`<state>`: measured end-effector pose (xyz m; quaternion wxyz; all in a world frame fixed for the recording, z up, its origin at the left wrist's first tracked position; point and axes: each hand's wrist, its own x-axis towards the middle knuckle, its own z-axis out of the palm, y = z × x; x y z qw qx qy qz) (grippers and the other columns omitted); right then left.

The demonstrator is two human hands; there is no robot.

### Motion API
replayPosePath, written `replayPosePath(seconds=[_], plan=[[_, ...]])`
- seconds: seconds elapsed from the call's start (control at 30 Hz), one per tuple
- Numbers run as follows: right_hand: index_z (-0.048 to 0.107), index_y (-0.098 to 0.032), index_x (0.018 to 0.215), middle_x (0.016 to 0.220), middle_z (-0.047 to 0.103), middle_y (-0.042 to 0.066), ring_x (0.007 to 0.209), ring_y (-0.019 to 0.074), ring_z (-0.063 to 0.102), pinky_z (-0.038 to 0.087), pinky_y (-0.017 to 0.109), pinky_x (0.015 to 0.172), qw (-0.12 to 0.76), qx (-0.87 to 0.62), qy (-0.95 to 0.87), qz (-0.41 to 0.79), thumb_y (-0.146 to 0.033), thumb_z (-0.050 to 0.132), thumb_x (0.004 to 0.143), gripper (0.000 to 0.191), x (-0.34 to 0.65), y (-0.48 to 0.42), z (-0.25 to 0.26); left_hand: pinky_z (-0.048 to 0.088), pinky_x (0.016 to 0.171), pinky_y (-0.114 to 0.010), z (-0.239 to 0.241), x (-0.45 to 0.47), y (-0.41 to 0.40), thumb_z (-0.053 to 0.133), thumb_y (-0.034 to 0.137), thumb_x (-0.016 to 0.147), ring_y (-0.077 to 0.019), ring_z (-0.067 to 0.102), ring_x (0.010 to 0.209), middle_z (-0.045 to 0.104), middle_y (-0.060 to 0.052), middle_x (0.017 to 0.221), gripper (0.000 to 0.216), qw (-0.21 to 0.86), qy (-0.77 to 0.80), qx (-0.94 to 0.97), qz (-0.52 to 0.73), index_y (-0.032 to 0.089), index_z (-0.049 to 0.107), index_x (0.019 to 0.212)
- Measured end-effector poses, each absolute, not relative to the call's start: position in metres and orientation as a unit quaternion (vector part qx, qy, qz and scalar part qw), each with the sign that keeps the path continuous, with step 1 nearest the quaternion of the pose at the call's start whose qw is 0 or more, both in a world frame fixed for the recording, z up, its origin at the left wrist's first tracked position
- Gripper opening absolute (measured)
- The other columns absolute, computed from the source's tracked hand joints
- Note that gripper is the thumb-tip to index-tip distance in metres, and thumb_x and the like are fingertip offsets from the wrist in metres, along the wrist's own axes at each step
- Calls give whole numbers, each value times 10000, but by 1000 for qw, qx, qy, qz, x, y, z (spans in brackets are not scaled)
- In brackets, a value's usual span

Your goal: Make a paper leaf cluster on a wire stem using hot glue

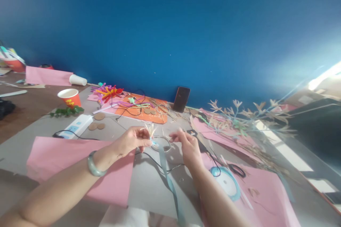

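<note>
My left hand (132,141), with a pale green bangle on its wrist, is closed in a pinch on a small bundle of dried straw (150,130) held against a thin metal ring (162,143). A light blue ribbon (170,181) hangs from that spot and trails toward me over the grey table (149,188). My right hand (187,143) hovers at the ring's right side with fingers curled and pinched; what it holds is too small to make out.
Pink paper sheets (74,159) lie left and right. A red paper cup (69,97), a white power strip (75,126), cardboard discs (96,125), colourful pipe cleaners (108,92), a dark phone (181,99) leaning on the blue wall, dried branches (245,117) and a tape roll (226,182) surround the hands.
</note>
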<state>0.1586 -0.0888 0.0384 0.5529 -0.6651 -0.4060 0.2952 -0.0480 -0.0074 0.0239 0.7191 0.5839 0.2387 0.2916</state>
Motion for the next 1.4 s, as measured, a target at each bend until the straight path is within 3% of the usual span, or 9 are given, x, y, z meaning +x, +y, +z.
replayPosePath(seconds=[0.1,0.17,0.27,0.43,0.67,0.9,1.07,1.4], plan=[[690,-190,733,998,738,108,971,287,650,437,427,919,554,-682,-430,210,-505,686,717,315,162,-90,38,453,435,-187,25,-47,-10,808,264,663,-70,540,454,587,27,621,248,709,241,595,292,127,625,759],[682,-203,1024,1221,657,114,1150,301,571,381,456,1007,547,-675,-460,181,-444,757,662,441,160,-94,39,451,445,-190,26,-47,-13,808,264,660,-72,539,462,587,26,620,257,703,247,599,293,126,615,759],[599,-200,1213,1220,649,120,1165,283,562,384,454,1017,509,-627,-520,278,-405,759,698,577,150,-101,44,434,451,-187,29,-46,-18,806,272,662,-71,527,462,570,38,593,270,700,256,603,284,133,598,764],[651,-182,1054,1037,698,101,988,242,643,482,392,885,464,-483,-545,504,-412,743,742,399,127,-107,48,422,473,-188,31,-44,-26,822,292,634,-76,537,478,558,52,578,306,705,245,610,266,142,574,734],[666,-170,710,699,649,5,680,151,578,422,271,665,459,-565,-491,478,-405,800,664,274,123,-108,51,410,436,-183,33,-42,-27,838,359,605,-100,565,441,562,55,501,375,705,257,614,244,148,546,704],[694,-161,749,535,519,-46,475,78,373,252,229,466,441,-582,-457,508,-437,774,664,299,125,-109,53,468,478,-202,36,-43,-25,829,364,616,-115,613,484,610,34,566,365,722,254,599,236,138,561,718],[631,-162,666,516,478,-55,468,71,340,209,225,458,436,-575,-458,519,-450,763,657,317,128,-109,53,497,511,-224,35,-44,-24,836,336,616,-135,635,505,614,21,566,354,737,251,585,226,133,569,729],[520,-187,710,501,328,-91,443,64,229,143,225,447,460,-522,-430,575,-601,596,781,427,128,-110,49,481,477,-217,36,-44,-24,812,367,654,-122,612,484,615,8,593,356,744,232,585,224,129,574,770]])
